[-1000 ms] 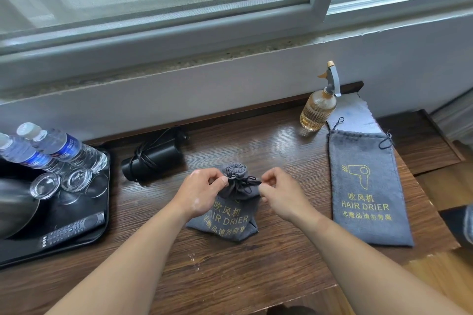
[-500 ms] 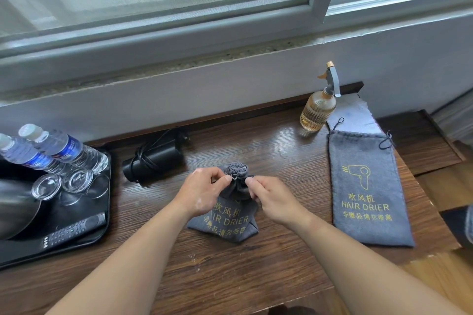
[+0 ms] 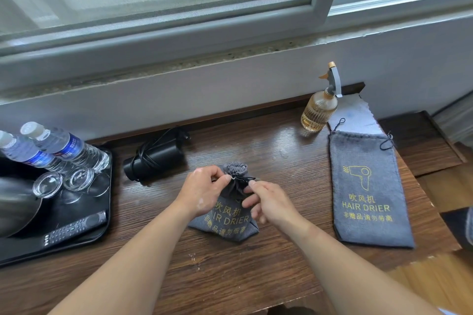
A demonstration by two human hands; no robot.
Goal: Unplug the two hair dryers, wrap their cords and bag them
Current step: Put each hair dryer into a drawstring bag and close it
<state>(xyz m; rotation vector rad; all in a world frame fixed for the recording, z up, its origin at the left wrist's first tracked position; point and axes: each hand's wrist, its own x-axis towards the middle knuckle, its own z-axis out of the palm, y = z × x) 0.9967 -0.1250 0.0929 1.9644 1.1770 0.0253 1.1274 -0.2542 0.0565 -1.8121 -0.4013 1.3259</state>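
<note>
1. My left hand (image 3: 204,188) pinches the drawstring (image 3: 242,178) at the neck of the filled bag (image 3: 230,220). My right hand (image 3: 271,203) pinches the string's right end.
2. That bag sits mid-desk (image 3: 256,276), its top gathered.
3. Far left of it lies a hair dryer (image 3: 153,158), cord wrapped round.
4. To the right, an empty bag (image 3: 368,186) lies flat, with a spray bottle (image 3: 318,110) behind it.

Grey bags (image 3: 368,186) with yellow print, black dryer (image 3: 153,158), amber bottle (image 3: 317,112)
</note>
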